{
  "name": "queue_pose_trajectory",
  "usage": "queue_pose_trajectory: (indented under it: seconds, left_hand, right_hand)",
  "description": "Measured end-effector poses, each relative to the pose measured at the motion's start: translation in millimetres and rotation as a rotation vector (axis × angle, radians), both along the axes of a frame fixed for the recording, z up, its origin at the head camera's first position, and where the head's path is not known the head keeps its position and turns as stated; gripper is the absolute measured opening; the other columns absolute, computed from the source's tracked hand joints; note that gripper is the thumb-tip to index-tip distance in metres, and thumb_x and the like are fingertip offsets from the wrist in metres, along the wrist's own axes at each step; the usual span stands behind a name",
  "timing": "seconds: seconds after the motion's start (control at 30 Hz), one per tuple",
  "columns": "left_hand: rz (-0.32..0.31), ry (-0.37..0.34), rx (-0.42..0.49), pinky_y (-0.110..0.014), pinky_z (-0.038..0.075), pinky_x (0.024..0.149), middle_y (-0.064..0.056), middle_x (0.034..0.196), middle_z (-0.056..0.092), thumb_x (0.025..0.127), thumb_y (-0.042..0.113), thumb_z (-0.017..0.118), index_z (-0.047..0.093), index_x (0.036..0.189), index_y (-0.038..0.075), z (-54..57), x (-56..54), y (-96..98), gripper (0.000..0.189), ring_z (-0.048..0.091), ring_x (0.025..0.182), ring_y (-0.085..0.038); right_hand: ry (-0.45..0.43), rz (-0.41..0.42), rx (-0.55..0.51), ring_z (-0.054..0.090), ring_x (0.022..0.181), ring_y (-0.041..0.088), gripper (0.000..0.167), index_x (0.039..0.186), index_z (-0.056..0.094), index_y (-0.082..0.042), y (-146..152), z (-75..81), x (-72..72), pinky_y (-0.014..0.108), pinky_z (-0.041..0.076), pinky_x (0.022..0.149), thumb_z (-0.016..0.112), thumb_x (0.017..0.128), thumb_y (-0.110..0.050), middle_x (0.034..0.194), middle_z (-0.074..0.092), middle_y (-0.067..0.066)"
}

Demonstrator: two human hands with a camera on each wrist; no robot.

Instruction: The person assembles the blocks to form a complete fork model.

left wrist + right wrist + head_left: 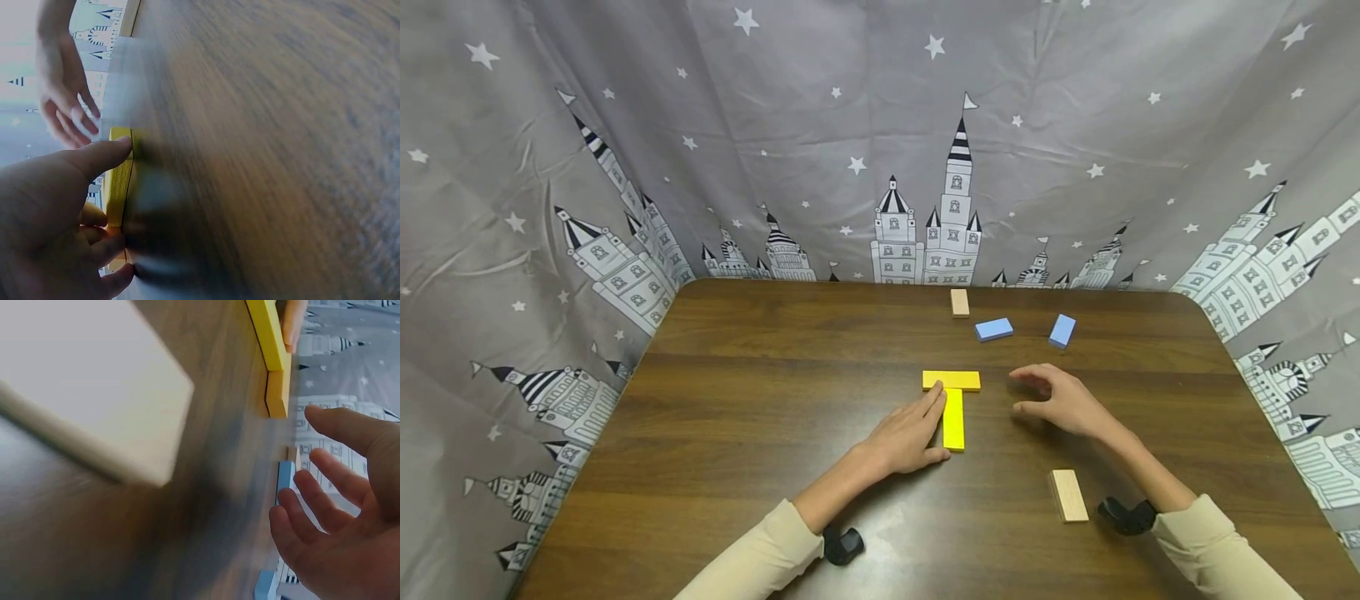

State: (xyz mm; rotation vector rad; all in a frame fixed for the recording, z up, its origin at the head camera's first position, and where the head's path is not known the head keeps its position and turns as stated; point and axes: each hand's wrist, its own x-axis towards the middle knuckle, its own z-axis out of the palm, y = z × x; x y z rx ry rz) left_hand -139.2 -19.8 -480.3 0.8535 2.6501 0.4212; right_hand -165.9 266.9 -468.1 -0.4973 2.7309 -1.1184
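Near the middle of the table, a bright yellow block lies lengthwise with its far end at a darker yellow crosswise block, making a T. My left hand is at its left side. The thumb touches the near end, the index fingertip reaches the joint between the blocks, and other fingers rest along the left side. To the right of the T, my right hand hovers over the table with loosely bent, spread fingers and nothing in it. Below it lies a pale wooden block, large in the right wrist view.
Two blue blocks lie beyond the T, one farther right. A small pale wooden block sits near the table's back edge. A grey curtain with castles and stars surrounds the brown table. Each wrist wears a black band.
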Motion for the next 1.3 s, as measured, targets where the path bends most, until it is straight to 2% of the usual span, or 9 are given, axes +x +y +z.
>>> queue_pose_trajectory:
  seconds: [0.2,0.4,0.5,0.63,0.77,0.9,1.1,1.3]
  left_hand:
    - [-0.007,0.007,0.008,-0.044,0.029,0.115,-0.013,0.166,0.01,0.096,0.041,0.066,0.019,0.158,-0.001,-0.2,-0.1,-0.5,0.087,0.025,0.147,-0.026]
    - [-0.013,0.008,0.012,-0.044,0.029,0.115,-0.013,0.165,0.01,0.096,0.04,0.067,0.02,0.158,0.0,-0.2,-0.2,-0.9,0.087,0.026,0.147,-0.026]
    - [-0.012,0.005,0.012,-0.044,0.029,0.115,-0.012,0.166,0.01,0.096,0.04,0.067,0.02,0.158,0.0,-0.6,-0.3,-1.1,0.087,0.026,0.147,-0.026]
    - [-0.008,0.006,0.008,-0.045,0.029,0.114,-0.012,0.166,0.009,0.096,0.04,0.067,0.02,0.158,0.001,-1.4,-0.8,-1.1,0.087,0.026,0.147,-0.025]
    - [-0.003,0.005,0.002,-0.045,0.03,0.114,-0.012,0.166,0.01,0.096,0.04,0.067,0.02,0.158,0.001,-1.5,-0.9,-0.6,0.088,0.027,0.147,-0.025]
    - [-0.001,0.003,-0.002,-0.045,0.03,0.114,-0.012,0.166,0.011,0.096,0.041,0.067,0.02,0.158,0.001,-0.9,-0.3,0.0,0.087,0.027,0.147,-0.025]
    - [0.003,0.001,0.001,-0.044,0.03,0.114,-0.012,0.166,0.011,0.096,0.042,0.066,0.02,0.158,0.001,-0.5,-0.8,0.5,0.087,0.025,0.147,-0.025]
    - [0.006,-0.001,0.007,-0.044,0.03,0.114,-0.012,0.166,0.011,0.096,0.041,0.066,0.02,0.158,0.001,-0.9,-1.0,0.3,0.087,0.025,0.147,-0.025]
  right_hand:
    - [-0.059,0.026,-0.012,0.058,0.116,0.038,0.044,0.126,0.064,-0.001,26.6,-0.4,32.7,0.052,0.047,0.097,0.077,0.089,-0.019,0.125,0.063,0.014]
    - [-0.146,0.091,-0.05,0.057,0.11,0.03,0.045,0.127,0.063,-0.001,49.7,-7.9,69.9,0.035,0.051,0.09,0.077,0.089,-0.021,0.125,0.062,0.014]
    - [-0.14,0.129,-0.068,0.055,0.107,0.019,0.048,0.128,0.062,-0.004,58.2,-12.8,89.0,0.028,0.05,0.086,0.079,0.087,-0.02,0.125,0.06,0.011]
    - [-0.084,0.154,-0.065,0.051,0.104,0.008,0.057,0.134,0.058,-0.007,64.3,-18.7,107.7,0.026,0.049,0.084,0.082,0.084,-0.022,0.126,0.057,0.007]
    - [-0.035,0.155,-0.046,0.05,0.104,0.007,0.066,0.138,0.055,-0.006,64.9,-22.7,117.3,0.026,0.048,0.085,0.084,0.081,-0.023,0.127,0.055,0.007]
    - [0.018,0.143,-0.022,0.051,0.103,0.008,0.067,0.137,0.056,-0.007,63.3,-24.1,121.2,0.025,0.048,0.084,0.085,0.08,-0.023,0.127,0.056,0.005]
    - [0.094,0.126,0.015,0.053,0.098,0.008,0.062,0.132,0.06,-0.007,60.0,-23.5,119.4,0.026,0.051,0.078,0.087,0.078,-0.024,0.121,0.06,-0.002]
    - [0.146,0.123,0.046,0.055,0.095,0.009,0.062,0.129,0.062,-0.006,50.6,-19.7,116.1,0.027,0.053,0.076,0.088,0.076,-0.025,0.118,0.061,-0.003]
